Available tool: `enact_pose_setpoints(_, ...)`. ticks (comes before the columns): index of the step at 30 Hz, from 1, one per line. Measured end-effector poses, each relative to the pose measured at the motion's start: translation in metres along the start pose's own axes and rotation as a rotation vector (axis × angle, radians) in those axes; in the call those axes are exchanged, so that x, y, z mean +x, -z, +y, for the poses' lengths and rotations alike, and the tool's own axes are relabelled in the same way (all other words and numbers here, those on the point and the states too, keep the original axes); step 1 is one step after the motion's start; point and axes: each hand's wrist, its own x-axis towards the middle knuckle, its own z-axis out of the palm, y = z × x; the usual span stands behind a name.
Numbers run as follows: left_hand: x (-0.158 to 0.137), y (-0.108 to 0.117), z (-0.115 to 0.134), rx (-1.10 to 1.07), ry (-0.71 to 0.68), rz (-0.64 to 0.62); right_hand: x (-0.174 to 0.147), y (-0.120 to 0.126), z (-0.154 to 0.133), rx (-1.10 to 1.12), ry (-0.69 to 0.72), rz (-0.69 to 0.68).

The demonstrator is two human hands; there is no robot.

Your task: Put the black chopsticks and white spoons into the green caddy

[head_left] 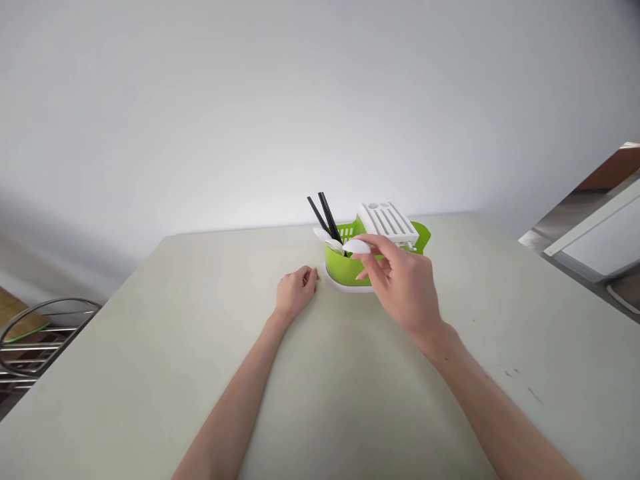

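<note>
My right hand (407, 280) pinches a white spoon (357, 247) between thumb and fingers, over the front of a green cutlery holder (345, 269). The spoon's bowl points left; its handle is hidden by the hand and the holder. In the holder's left compartment stand black chopsticks (330, 220) and further white spoons (321, 234), leaning left. A white slotted rack (390, 222) covers the right part of the holder. My left hand (296, 292) rests on the table with fingers curled, just left of the holder's white base tray (350, 289). Nothing shows in it.
The pale table (150, 373) runs up to a plain wall (250, 120) behind the holder. A metal rack (45, 347) stands beyond the table's left edge. White-framed furniture (595, 230) is past the right edge. Small dark marks (513, 371) dot the tabletop.
</note>
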Motion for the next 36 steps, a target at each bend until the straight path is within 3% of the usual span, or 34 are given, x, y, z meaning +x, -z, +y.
enact_pose_setpoints(9, 0.0, 0.0, 0.001, -0.002, 0.006, -0.002, -0.007, -0.013, 0.003, -0.129, -0.186, -0.158)
enact_pose_setpoints(16, 0.0, 0.0, 0.001, -0.023, -0.002, -0.002, -0.011, -0.008, 0.006, -0.154, -0.227, -0.17)
enact_pose_setpoints(27, 0.0, 0.0, 0.0, -0.03, -0.011, -0.003, -0.015, -0.012, 0.005, -0.089, -0.153, -0.136)
enact_pose_setpoints(36, -0.001, 0.002, 0.003, -0.015, -0.002, -0.004, -0.022, -0.016, 0.007, -0.039, -0.017, -0.01)
